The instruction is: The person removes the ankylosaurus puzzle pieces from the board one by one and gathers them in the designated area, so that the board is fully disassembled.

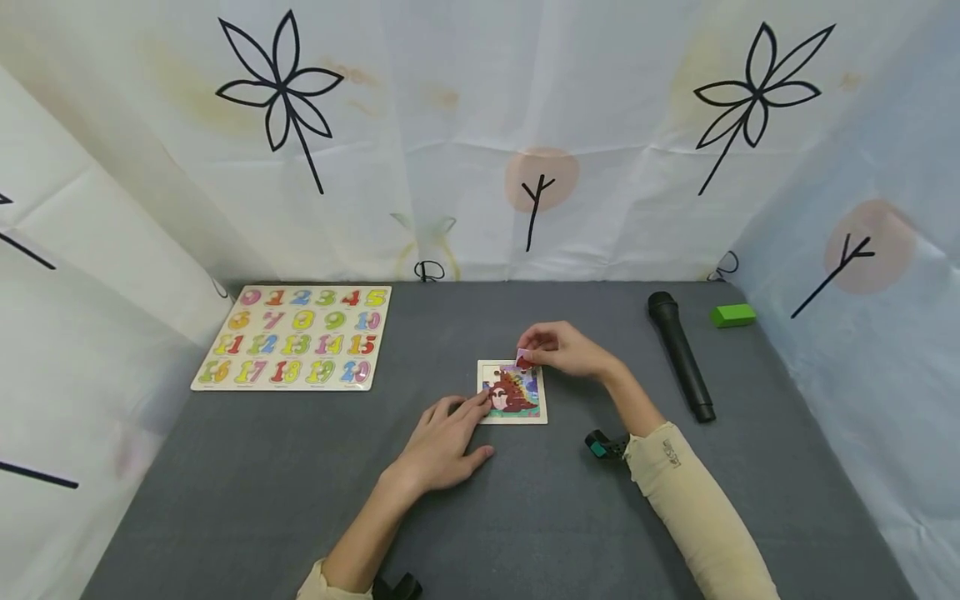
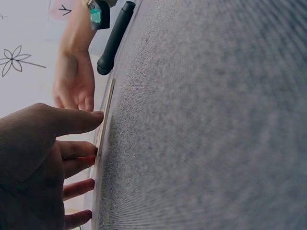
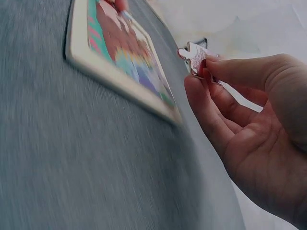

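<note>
A small framed jigsaw puzzle (image 1: 512,420) with a pale border lies on the grey table, its picture showing a red-haired figure and bright colours. Above its far edge, my right hand (image 1: 564,348) pinches a jigsaw piece (image 3: 195,58) between thumb and fingers, raised off the frame. The piece is pink and red, with a rounded knob visible in the right wrist view. My left hand (image 1: 444,442) lies with fingers extended, fingertips touching the puzzle's left side. In the left wrist view the puzzle's edge (image 2: 106,112) appears as a thin strip beside the thumb.
A number board (image 1: 296,337) with coloured numerals lies at the back left. To the right are a black microphone (image 1: 681,357) and a green block (image 1: 733,315). White cloth walls with drawn flowers (image 1: 282,87) enclose the table's back and sides.
</note>
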Demonstrator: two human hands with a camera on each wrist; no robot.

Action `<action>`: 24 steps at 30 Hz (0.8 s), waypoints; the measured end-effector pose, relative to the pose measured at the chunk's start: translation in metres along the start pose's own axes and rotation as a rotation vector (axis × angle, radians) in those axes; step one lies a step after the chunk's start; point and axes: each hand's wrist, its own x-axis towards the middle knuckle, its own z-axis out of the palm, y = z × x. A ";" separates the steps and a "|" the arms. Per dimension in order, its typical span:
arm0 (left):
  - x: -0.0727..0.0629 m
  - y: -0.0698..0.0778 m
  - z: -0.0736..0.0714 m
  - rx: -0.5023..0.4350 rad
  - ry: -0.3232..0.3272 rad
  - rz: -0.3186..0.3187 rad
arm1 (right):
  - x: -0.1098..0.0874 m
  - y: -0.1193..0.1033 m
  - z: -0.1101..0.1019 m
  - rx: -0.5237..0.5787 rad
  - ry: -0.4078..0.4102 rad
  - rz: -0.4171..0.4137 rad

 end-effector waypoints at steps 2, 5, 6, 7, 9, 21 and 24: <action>0.000 0.000 0.001 -0.002 -0.003 0.001 | -0.008 0.007 -0.007 -0.015 0.032 0.007; 0.000 -0.001 0.002 0.001 -0.009 0.004 | -0.019 0.017 -0.017 -0.042 0.081 0.028; -0.001 -0.001 0.003 0.001 -0.010 0.005 | -0.023 0.020 -0.020 -0.050 0.095 0.034; -0.001 -0.001 0.003 0.004 -0.009 0.005 | -0.026 0.023 -0.023 -0.056 0.109 0.044; -0.001 -0.001 0.003 0.002 -0.005 0.004 | -0.030 0.028 -0.027 -0.059 0.127 0.057; -0.001 -0.004 0.004 -0.006 0.007 0.004 | -0.040 0.035 -0.036 -0.161 0.190 0.079; -0.001 -0.004 0.004 -0.009 0.004 0.002 | -0.041 0.035 -0.036 -0.215 0.197 0.088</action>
